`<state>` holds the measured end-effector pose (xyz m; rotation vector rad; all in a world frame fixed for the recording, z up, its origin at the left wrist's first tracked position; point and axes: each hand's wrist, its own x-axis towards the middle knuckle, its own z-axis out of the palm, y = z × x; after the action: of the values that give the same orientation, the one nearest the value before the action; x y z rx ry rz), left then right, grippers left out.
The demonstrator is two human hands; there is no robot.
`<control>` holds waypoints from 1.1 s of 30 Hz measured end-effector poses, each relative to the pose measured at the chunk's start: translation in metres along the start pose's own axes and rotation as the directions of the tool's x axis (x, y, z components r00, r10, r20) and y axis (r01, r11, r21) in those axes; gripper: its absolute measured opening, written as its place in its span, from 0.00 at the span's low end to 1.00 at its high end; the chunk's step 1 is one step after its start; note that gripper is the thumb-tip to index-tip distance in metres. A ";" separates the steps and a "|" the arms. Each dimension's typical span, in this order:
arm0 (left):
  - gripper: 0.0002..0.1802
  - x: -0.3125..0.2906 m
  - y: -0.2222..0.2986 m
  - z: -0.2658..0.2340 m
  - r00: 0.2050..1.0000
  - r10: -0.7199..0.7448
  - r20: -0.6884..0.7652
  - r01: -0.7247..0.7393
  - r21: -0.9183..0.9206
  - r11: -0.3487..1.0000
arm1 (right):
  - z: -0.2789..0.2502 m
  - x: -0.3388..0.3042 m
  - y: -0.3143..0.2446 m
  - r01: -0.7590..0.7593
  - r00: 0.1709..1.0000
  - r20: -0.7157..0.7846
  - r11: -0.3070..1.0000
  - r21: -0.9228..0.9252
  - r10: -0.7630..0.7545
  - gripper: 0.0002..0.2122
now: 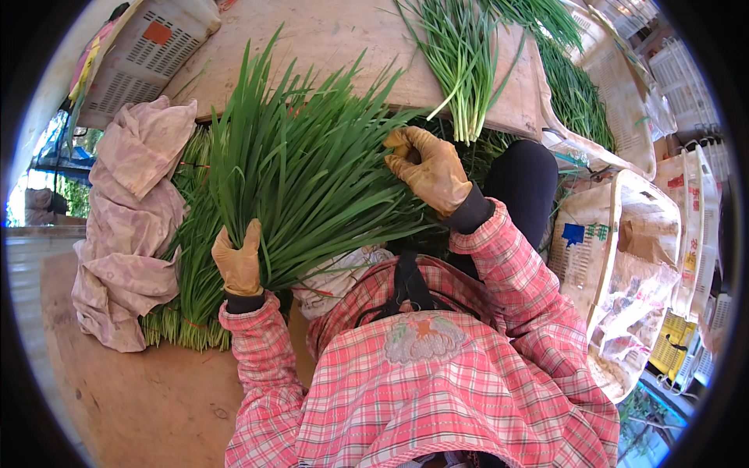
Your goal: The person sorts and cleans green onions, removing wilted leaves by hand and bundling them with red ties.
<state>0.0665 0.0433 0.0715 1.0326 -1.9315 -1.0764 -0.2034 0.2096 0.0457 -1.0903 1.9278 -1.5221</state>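
A large fanned bunch of garlic chives (304,164) spreads in front of me, its long flat green leaves pointing away. My left hand (240,261), in a tan rubber glove, is closed around the lower left part of this bunch. At the bunch's right edge is my right hand (429,168), gloved alike, with fingers curled in a pinch beside the leaf tips. Whatever lies between those fingers is too small to make out. Left of the bunch, tied garlic chives (191,304) lie stacked, partly under a pale pink cloth (129,226).
A smaller loose bunch of chives (464,66) rests on the wooden board (312,39) ahead, stems toward me. More greens fill a lined crate (573,93) at the far right. White plastic crates (581,242) stand to my right; another crate (152,58) is at the far left.
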 end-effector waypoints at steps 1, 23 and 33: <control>0.16 0.000 -0.001 0.000 1.000 -0.014 0.000 0.014 -0.006 1.000 | 0.002 0.000 0.001 0.046 0.998 -0.048 0.997 0.066 -0.043 0.16; 0.16 0.004 -0.004 0.001 0.999 -0.039 0.015 0.039 -0.002 0.999 | 0.010 0.019 -0.005 -0.190 0.948 0.297 0.954 0.234 0.116 0.09; 0.14 0.004 -0.009 0.004 0.998 -0.049 -0.027 0.048 -0.042 0.998 | -0.090 -0.030 -0.016 0.184 0.982 0.104 0.893 -0.410 -0.155 0.10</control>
<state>0.0641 0.0377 0.0629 1.0714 -1.8629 -1.1180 -0.2488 0.2864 0.0831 -1.5056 2.2205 -1.1547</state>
